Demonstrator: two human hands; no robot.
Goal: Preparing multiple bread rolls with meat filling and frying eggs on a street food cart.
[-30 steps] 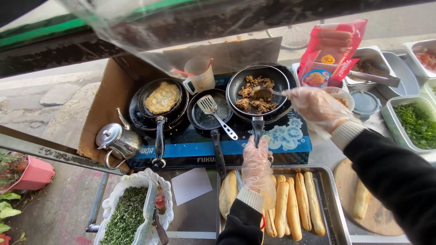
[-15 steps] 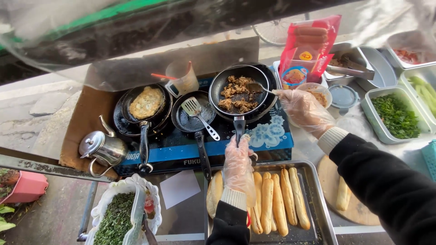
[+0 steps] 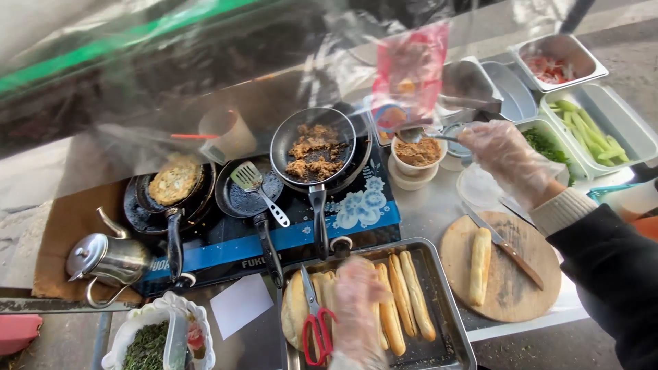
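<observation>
1. At the far left a steel kettle [image 3: 106, 259] stood beside the stove [image 3: 356, 219], and the small pan with the omelette [image 3: 175, 181] sat on its burner as it had a second earlier, untouched.

2. The middle pan with a slotted spatula [image 3: 257, 188] resting in it had not moved either.

3. The left hand [image 3: 356, 315], in a clear plastic glove, had dropped from the handle of the pan of browned meat [image 3: 314, 151] to the tray of bread rolls [image 3: 449, 342]. It hovered over the rolls beside the red-handled scissors [image 3: 317, 329]; it was blurred, and I could not tell whether it was open or gripping a roll.

4. The meat pan therefore stood free on the stove, its handle pointing towards the tray.

5. The right hand [image 3: 507, 157], also gloved, had left the pan and was closed on a spoon [image 3: 418, 136], whose bowl now lay over the white cup of brown filling [image 3: 417, 152], just right of the pan.

6. Further right, a single roll [image 3: 480, 264] and a knife [image 3: 504, 247] lay on the round wooden board [image 3: 534, 294], with tubs of greens [image 3: 548, 145] beyond.
</observation>
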